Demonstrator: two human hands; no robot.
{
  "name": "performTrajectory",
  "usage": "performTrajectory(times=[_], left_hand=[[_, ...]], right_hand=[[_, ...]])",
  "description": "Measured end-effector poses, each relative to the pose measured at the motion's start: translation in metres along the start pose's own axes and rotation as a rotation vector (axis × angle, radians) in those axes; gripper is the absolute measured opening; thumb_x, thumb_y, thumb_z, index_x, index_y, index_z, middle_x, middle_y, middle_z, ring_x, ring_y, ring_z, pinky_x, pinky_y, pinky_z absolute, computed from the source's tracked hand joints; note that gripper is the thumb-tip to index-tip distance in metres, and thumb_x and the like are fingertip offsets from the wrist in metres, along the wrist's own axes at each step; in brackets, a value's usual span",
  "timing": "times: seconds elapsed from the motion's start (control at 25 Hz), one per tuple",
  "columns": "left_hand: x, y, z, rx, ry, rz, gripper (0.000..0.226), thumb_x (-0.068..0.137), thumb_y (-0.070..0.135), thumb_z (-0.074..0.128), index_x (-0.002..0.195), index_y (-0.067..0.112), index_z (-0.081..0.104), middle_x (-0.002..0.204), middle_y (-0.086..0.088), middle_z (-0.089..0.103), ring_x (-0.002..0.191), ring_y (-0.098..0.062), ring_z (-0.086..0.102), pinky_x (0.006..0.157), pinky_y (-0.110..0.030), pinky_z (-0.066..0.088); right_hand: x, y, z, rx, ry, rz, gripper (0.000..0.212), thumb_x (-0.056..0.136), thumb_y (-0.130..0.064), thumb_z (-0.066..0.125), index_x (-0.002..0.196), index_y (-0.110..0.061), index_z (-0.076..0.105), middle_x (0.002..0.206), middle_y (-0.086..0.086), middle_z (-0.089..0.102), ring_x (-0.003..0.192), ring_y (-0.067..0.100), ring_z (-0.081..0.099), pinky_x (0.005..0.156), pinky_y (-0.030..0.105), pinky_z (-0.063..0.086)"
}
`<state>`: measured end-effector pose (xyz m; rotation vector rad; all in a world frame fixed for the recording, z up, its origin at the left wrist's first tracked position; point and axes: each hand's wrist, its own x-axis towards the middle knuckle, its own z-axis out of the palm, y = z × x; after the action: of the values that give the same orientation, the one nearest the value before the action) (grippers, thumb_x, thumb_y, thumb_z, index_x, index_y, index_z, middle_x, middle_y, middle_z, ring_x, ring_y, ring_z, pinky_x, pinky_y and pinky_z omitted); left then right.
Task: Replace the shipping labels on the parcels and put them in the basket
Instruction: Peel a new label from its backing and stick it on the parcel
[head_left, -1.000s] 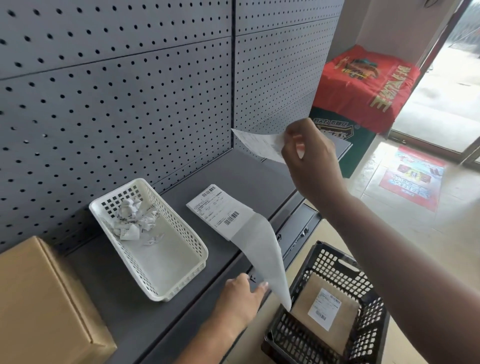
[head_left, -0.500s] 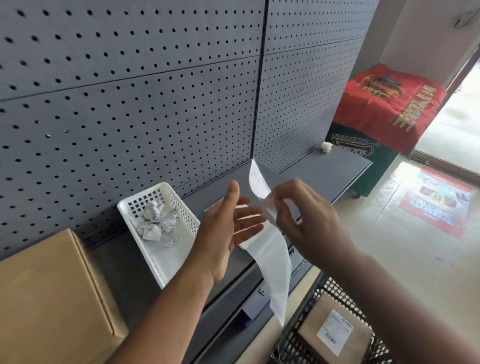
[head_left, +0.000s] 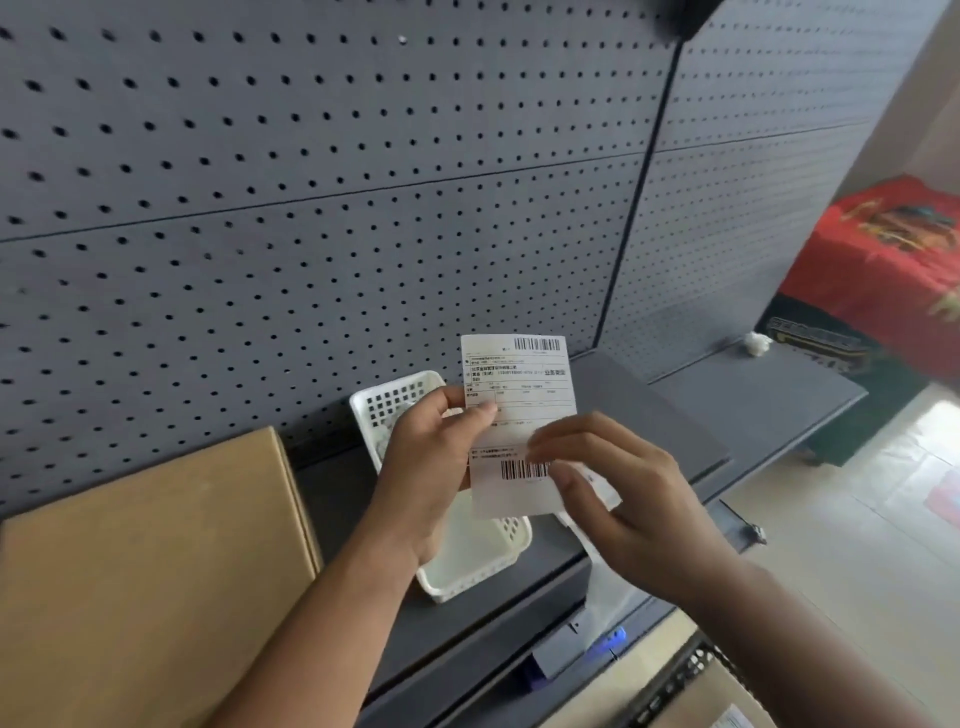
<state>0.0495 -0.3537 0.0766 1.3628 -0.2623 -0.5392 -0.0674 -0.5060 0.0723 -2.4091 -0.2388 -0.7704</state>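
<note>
Pinching the left edge of the shipping label (head_left: 519, 395), the left hand (head_left: 436, 467) holds it upright in front of the white bin (head_left: 470, 577) while the right hand (head_left: 623, 499) pinches its lower right corner.

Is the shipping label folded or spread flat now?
Spread flat: the shipping label shows its printed face with both barcodes. The left hand pinches its left edge, the right hand its lower corner.

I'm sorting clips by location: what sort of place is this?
Probably a parcel station or a small shop's packing corner: grey pegboard shelving, a cardboard parcel resting on it, and a barcoded shipping label held up in front.
</note>
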Motion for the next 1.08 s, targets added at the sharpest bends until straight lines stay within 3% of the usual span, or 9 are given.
performTrajectory(times=[0.12, 0.24, 0.36, 0.44, 0.64, 0.76, 0.84, 1.08], left_hand=[[-0.006, 0.007, -0.027, -0.017, 0.093, 0.018, 0.013, 0.100, 0.016, 0.062, 0.109, 0.017, 0.071, 0.102, -0.004, 0.079, 0.093, -0.022, 0.076, 0.076, -0.043, 0.061], [-0.016, 0.014, -0.057, -0.006, 0.187, 0.047, 0.013, 0.099, 0.016, 0.062, 0.108, 0.013, 0.071, 0.102, -0.005, 0.079, 0.091, -0.021, 0.075, 0.076, -0.042, 0.062], [-0.029, 0.017, -0.091, 0.002, 0.275, 0.061, 0.010, 0.099, 0.016, 0.063, 0.105, 0.012, 0.070, 0.099, -0.005, 0.079, 0.088, -0.020, 0.075, 0.066, -0.033, 0.059], [-0.038, 0.020, -0.115, 0.006, 0.329, 0.066, 0.008, 0.098, 0.016, 0.065, 0.101, 0.013, 0.071, 0.097, -0.004, 0.079, 0.087, -0.017, 0.074, 0.069, -0.032, 0.057], [-0.062, 0.026, -0.175, 0.049, 0.459, 0.063, 0.008, 0.098, 0.018, 0.065, 0.099, 0.013, 0.071, 0.098, -0.002, 0.080, 0.092, -0.020, 0.075, 0.087, -0.043, 0.057], [-0.073, 0.025, -0.204, 0.105, 0.540, 0.051, 0.010, 0.098, 0.020, 0.066, 0.101, 0.013, 0.072, 0.097, 0.003, 0.080, 0.094, -0.019, 0.076, 0.094, -0.050, 0.057], [-0.079, 0.021, -0.222, 0.165, 0.585, 0.045, 0.009, 0.097, 0.023, 0.066, 0.099, 0.017, 0.073, 0.095, 0.006, 0.079, 0.092, -0.016, 0.076, 0.094, -0.052, 0.057], [-0.093, 0.006, -0.265, 0.355, 0.639, 0.015, 0.012, 0.098, 0.022, 0.066, 0.092, 0.019, 0.076, 0.090, 0.008, 0.079, 0.086, -0.012, 0.076, 0.085, -0.050, 0.061]], right_hand=[[0.027, -0.001, 0.019, 0.085, 0.188, 0.255, 0.018, 0.097, -0.024, 0.056, 0.112, -0.023, 0.066, 0.110, -0.012, 0.061, 0.101, 0.001, 0.061, 0.084, 0.017, 0.050], [0.059, -0.006, 0.042, 0.418, 0.018, 0.611, 0.021, 0.096, -0.036, 0.058, 0.115, -0.030, 0.065, 0.108, -0.015, 0.069, 0.098, -0.001, 0.064, 0.087, 0.025, 0.054], [0.084, -0.018, 0.074, 0.665, -0.181, 0.637, 0.023, 0.100, -0.034, 0.055, 0.109, -0.021, 0.071, 0.104, -0.005, 0.075, 0.099, 0.015, 0.070, 0.090, 0.043, 0.056], [0.096, -0.031, 0.097, 0.798, -0.214, 0.657, 0.023, 0.099, -0.030, 0.057, 0.104, -0.013, 0.072, 0.103, 0.003, 0.076, 0.098, 0.024, 0.071, 0.089, 0.046, 0.056], [0.118, -0.064, 0.152, 0.840, -0.292, 0.673, 0.024, 0.098, -0.024, 0.060, 0.098, -0.002, 0.069, 0.095, 0.009, 0.077, 0.090, 0.027, 0.073, 0.072, 0.032, 0.055], [0.123, -0.084, 0.179, 0.846, -0.350, 0.667, 0.023, 0.097, -0.023, 0.062, 0.094, -0.002, 0.069, 0.092, 0.008, 0.077, 0.087, 0.025, 0.074, 0.074, 0.035, 0.057], [0.125, -0.095, 0.193, 0.848, -0.381, 0.668, 0.021, 0.097, -0.021, 0.062, 0.093, -0.003, 0.070, 0.092, 0.009, 0.077, 0.087, 0.027, 0.074, 0.076, 0.037, 0.059], [0.124, -0.113, 0.231, 0.736, -0.452, 0.652, 0.020, 0.097, -0.018, 0.063, 0.086, -0.003, 0.069, 0.085, 0.007, 0.077, 0.075, 0.021, 0.073, 0.064, 0.026, 0.056]])
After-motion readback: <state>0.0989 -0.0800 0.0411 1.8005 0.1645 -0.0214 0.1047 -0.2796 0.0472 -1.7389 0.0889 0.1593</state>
